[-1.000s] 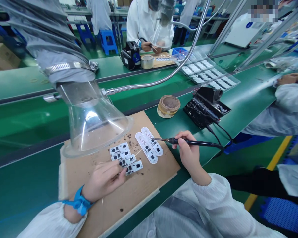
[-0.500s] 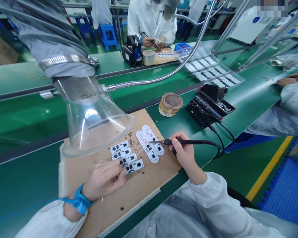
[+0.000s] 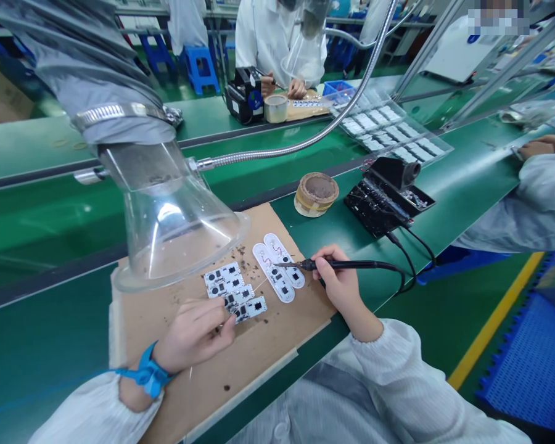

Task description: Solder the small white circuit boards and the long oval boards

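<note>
My right hand (image 3: 337, 277) is closed around a soldering iron (image 3: 319, 264), its tip pointing left over two white oval pieces. The nearer oval piece (image 3: 274, 274) and the farther oval piece (image 3: 285, 262) lie side by side, each with a small circuit board and thin red wires. My left hand (image 3: 198, 330) is pinched shut by the lower end of a group of white circuit boards (image 3: 231, 290). A thin solder wire (image 3: 260, 285) runs from its fingertips toward the iron's tip; part of it is hard to see against the boards.
Brown cardboard (image 3: 166, 320) lies under the work. A clear fume hood (image 3: 176, 228) hangs at its far left. Beyond are a round tin (image 3: 317, 192), a black soldering station (image 3: 379, 197) and a tray of white parts (image 3: 393, 132). Co-workers sit opposite and at right.
My hands, the iron and the boards hold nearly the same places. The view has shifted slightly. Across the bench, the co-worker's hands have moved apart.
</note>
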Available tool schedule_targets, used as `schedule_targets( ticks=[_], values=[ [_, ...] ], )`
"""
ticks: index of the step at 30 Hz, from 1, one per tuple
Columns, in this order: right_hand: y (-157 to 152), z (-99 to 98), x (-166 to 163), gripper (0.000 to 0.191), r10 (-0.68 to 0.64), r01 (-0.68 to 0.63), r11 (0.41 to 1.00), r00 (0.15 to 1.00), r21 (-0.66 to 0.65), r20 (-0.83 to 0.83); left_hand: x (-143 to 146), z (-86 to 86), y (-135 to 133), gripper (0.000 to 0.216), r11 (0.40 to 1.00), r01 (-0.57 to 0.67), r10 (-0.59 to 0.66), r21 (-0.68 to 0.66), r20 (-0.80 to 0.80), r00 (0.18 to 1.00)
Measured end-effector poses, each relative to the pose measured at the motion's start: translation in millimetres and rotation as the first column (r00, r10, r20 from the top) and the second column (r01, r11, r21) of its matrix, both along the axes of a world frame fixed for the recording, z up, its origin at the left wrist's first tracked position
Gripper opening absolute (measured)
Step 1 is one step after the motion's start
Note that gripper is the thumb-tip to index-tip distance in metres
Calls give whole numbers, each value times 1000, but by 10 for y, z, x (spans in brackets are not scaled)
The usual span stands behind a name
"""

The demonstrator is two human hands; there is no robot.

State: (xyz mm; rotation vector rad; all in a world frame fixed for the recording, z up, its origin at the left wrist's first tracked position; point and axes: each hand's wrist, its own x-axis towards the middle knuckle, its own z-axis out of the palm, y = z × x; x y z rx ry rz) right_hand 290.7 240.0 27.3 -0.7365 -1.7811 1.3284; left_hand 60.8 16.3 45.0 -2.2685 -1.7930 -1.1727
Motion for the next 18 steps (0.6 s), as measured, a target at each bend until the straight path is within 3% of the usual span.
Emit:
schedule_targets(
  ticks=[18],
  values=[
    [14,-34,15,32,5,-5,999,1000,47,4,18,12,27,39,1000,-3,3,-12,14,1000]
  ],
)
